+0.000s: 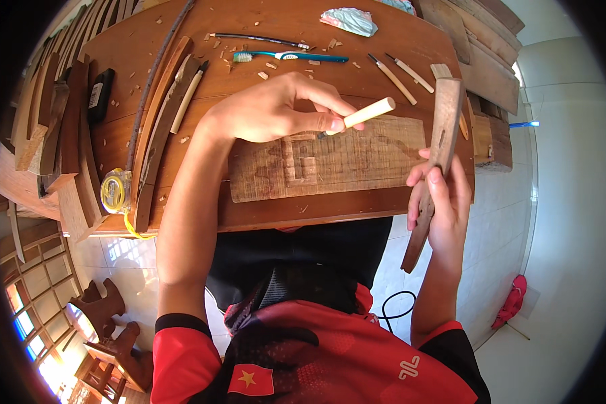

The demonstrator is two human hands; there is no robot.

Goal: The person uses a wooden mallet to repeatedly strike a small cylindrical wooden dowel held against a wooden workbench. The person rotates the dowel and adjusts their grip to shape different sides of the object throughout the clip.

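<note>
My left hand (269, 111) is closed around a carving chisel (372, 112) with a pale round wooden handle. The handle's end points up to the right, and the dark blade angles down over a wooden board (370, 168). Whether the tip touches the wood I cannot tell. Shallow square recesses are cut into the board left of its middle. My right hand (446, 195) grips a long brown wood bar (447, 111), held upright and slightly tilted beside the board's right end.
Wood chips, a black pencil (259, 39), a blue toothbrush (296, 57) and more chisels (392, 79) lie on the table (135, 54). A tape measure (116, 190) sits by wood strips (168, 128) at left. A crumpled plastic bag (349, 21) lies at the far edge.
</note>
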